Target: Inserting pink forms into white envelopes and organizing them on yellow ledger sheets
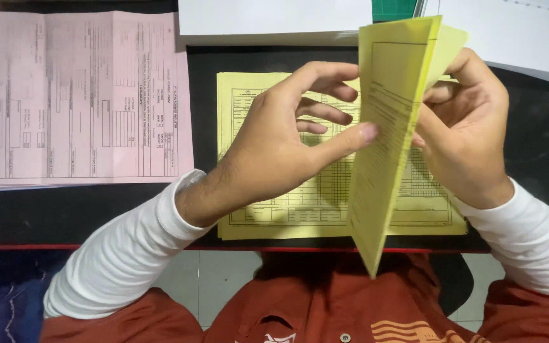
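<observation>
Both hands clamped on a folded yellow sheet, centre-right of frame.

Left hand pinching the folded yellow sheet with thumb pressed flat on its near face, other fingers curled behind. Right hand gripping the far side, fingers tucked behind the fold, thumb hidden. Sheet held upright on edge, fold uppermost, lower corner hanging down to the bottom centre over a rust-red shirt. White sleeves on both forearms. Directly beneath the hands, a stack of yellow printed forms lying flat on a dark desk mat. Upper left, pink forms spread flat. Along the top edge, white paper stacks, more at upper right.
</observation>
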